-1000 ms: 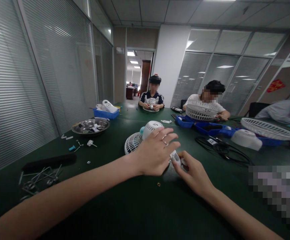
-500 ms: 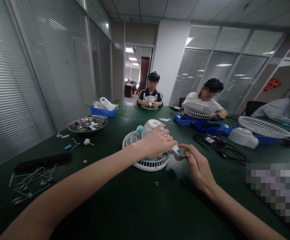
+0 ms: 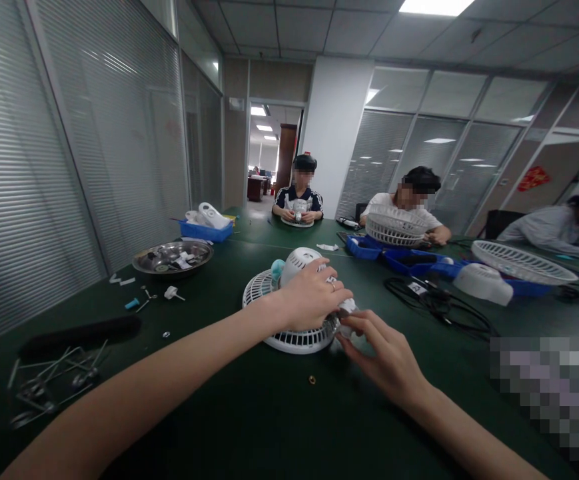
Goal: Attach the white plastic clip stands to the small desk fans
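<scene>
A small white fan (image 3: 302, 260) lies on its round slatted grille (image 3: 296, 343) on the green table, with a pale-blue knob (image 3: 278, 268) at its left side. My left hand (image 3: 312, 293) wraps over the motor housing and holds the fan. Beside it, the thumb and fingers of my right hand (image 3: 384, 350) are closed on the white arm (image 3: 348, 308) that sticks out from the fan's right side. My fingers hide much of that arm, so its lower end is hard to make out. A small brass-coloured ring (image 3: 312, 380) lies on the table in front of the fan.
At left are a metal bowl (image 3: 174, 260) of small parts, a blue tray (image 3: 206, 230), bent wire pieces (image 3: 52, 383) and a black rod (image 3: 79, 337). Black cables (image 3: 439, 310), blue trays (image 3: 412, 262) and a white cover (image 3: 484, 283) sit at right. Several people sit around the table.
My right hand has moved left and closer to the fan, its fingers now bunched around the arm. The arm's curved grey end is now covered. My left hand keeps its hold.
</scene>
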Available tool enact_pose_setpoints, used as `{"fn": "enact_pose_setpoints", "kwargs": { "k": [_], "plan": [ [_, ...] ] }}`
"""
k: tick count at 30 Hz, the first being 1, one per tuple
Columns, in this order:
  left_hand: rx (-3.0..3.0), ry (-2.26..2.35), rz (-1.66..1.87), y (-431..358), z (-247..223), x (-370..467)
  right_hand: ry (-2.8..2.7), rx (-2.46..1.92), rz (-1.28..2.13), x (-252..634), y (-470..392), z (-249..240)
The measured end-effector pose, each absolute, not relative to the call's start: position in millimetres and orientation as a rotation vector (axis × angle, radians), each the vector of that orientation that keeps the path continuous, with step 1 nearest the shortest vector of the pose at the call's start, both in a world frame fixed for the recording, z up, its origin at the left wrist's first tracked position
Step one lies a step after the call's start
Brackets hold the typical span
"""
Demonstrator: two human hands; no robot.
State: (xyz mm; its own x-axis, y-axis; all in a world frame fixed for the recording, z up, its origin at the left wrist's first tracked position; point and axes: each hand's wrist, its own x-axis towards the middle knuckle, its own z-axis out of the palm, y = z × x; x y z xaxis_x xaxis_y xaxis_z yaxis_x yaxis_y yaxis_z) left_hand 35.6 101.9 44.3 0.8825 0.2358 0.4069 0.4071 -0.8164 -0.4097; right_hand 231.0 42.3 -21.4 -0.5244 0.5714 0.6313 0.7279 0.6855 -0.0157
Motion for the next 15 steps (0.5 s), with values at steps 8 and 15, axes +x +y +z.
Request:
{"fn": "enact_pose_setpoints", "kwargs": {
  "k": [8,15],
  "plan": [
    [-2.530,-0.478,-0.472,101.2,42.7,37.6,-2.198,-1.041,-0.300,228.8,45.9,-28.8],
    [-2.546,-0.479,-0.471,100.5,42.9,37.5,-1.884,-1.171,-0.133,222.7,50.2,-23.0]
  ]
}}
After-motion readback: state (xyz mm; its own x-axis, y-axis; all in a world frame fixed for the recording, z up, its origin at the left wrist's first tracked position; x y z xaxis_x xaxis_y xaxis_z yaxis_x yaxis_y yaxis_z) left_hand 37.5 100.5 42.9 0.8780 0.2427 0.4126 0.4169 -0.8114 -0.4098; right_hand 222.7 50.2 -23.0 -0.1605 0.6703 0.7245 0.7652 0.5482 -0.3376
